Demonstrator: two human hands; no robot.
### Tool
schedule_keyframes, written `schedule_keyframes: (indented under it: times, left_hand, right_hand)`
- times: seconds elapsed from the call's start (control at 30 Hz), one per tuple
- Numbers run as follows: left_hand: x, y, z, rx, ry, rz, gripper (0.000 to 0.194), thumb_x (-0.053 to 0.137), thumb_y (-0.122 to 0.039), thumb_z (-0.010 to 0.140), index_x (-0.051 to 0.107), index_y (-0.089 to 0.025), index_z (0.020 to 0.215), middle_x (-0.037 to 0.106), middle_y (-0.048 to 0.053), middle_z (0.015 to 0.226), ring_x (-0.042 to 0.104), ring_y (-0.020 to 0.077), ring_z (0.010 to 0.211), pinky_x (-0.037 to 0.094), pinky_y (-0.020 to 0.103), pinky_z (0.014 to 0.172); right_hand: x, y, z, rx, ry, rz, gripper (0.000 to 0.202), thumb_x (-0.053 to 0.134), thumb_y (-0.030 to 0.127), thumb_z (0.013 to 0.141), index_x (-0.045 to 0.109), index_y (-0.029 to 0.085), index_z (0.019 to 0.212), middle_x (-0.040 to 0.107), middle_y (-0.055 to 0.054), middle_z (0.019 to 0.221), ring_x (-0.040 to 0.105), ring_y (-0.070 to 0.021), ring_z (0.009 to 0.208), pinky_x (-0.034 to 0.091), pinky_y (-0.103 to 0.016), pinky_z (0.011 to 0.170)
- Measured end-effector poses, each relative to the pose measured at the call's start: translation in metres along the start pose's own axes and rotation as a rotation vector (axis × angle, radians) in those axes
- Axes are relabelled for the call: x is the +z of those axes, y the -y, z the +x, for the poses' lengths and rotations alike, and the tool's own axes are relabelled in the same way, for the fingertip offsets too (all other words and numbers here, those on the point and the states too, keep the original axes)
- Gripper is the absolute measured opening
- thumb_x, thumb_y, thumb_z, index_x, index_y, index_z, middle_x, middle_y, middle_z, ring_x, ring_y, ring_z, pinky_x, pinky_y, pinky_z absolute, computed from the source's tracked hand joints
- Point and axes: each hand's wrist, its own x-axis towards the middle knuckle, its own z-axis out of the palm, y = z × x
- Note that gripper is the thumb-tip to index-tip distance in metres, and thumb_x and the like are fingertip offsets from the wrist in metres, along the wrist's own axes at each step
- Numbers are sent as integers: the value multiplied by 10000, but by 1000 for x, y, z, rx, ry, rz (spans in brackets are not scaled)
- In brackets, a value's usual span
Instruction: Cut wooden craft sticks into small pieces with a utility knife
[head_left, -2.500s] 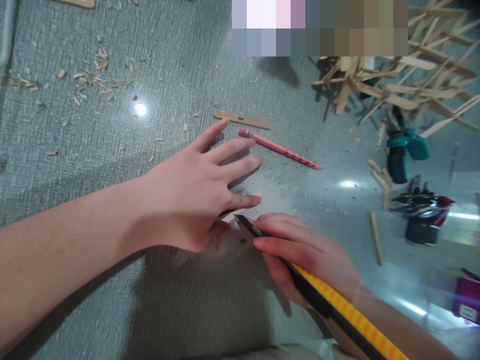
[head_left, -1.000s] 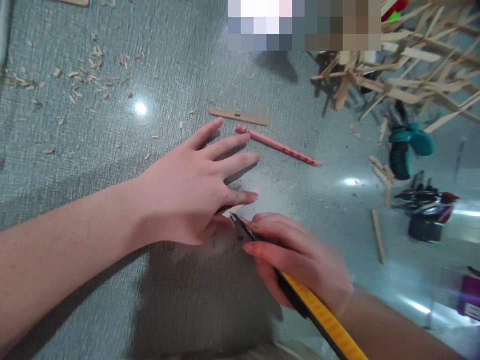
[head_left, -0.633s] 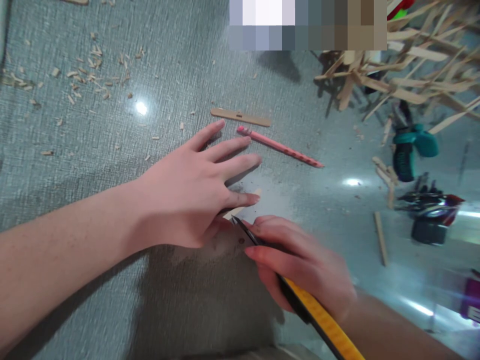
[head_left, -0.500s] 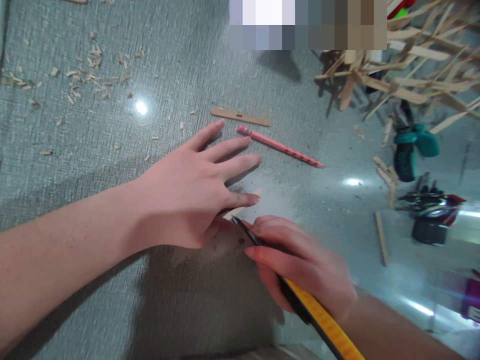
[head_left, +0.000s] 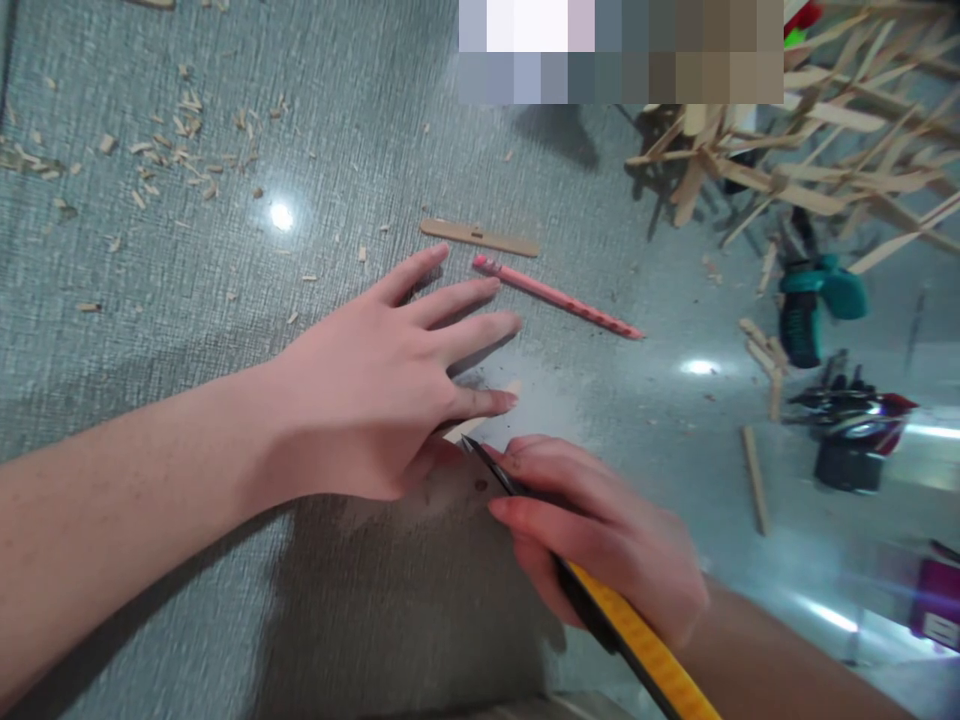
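Observation:
My left hand (head_left: 390,365) lies with fingers spread on the grey textured table, over a pale wooden stick (head_left: 465,428) that is mostly hidden beneath it. Closed around a yellow and black utility knife (head_left: 637,640), my right hand (head_left: 607,530) points the dark blade at the stick near the left little finger. The blade tip appears to meet the stick's edge, though I cannot tell how deep. A pink pencil (head_left: 559,296) rests just beyond the left fingertips. Behind it is a craft stick (head_left: 480,237) with a small notch in its middle.
Wood shavings (head_left: 187,130) are scattered at upper left. A tangled pile of craft sticks (head_left: 810,170) fills the upper right. Below it lie teal-handled pliers (head_left: 802,310), a dark holder of tools (head_left: 851,455), a loose stick (head_left: 755,480) and a purple box (head_left: 937,600).
The view has shifted very slightly. Both hands and the knife keep almost the same place, with the blade tip still at the stick.

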Motion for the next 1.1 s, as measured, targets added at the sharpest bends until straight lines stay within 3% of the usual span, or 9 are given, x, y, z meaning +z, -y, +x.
schedule_keyframes:
  times: [0.17,0.43,0.63,0.83,1.0,1.1]
  left_hand:
    - [0,0,0,-6,5,-8,411,553,-487,941,640,-391,1332,496,25,1517,375,356,1475,216,632,1231]
    - [4,3,0,14,-26,-11,442,611,-502,885,640,-397,1313,523,-30,1487,373,360,1472,208,622,1256]
    - [2,2,1,16,-20,-4,434,608,-496,891,649,-384,1308,514,6,1499,377,366,1469,209,641,1241]
    - [3,1,1,15,-33,-15,427,614,-489,884,657,-381,1295,522,-9,1490,388,369,1463,208,635,1245]
    - [4,2,0,9,-25,-6,434,608,-498,885,645,-392,1304,515,-12,1495,380,352,1469,197,629,1252]
    - [4,2,0,14,-36,-11,451,605,-510,882,646,-383,1312,504,16,1502,375,359,1472,187,640,1248]
  right_hand:
    - [-4,-1,2,-6,16,19,182,547,126,964,621,225,1098,703,-23,774,679,-168,687,607,-312,639]
    - [-3,-5,5,-31,-18,10,186,499,162,985,595,263,1108,714,-25,782,722,-190,798,627,-330,689]
    - [-1,-5,5,-39,-45,-15,186,524,163,960,622,255,1089,744,-70,913,735,-217,883,638,-366,738]
    - [-1,-4,4,-51,21,66,309,485,77,965,579,235,1213,654,31,636,706,-180,763,611,-326,740]
    - [-1,0,1,-12,-3,10,224,545,83,942,628,192,1119,706,-54,862,700,-190,883,596,-319,738]
    - [0,2,-2,-2,10,39,190,548,76,943,643,184,1067,683,-42,796,689,-188,852,587,-310,724]
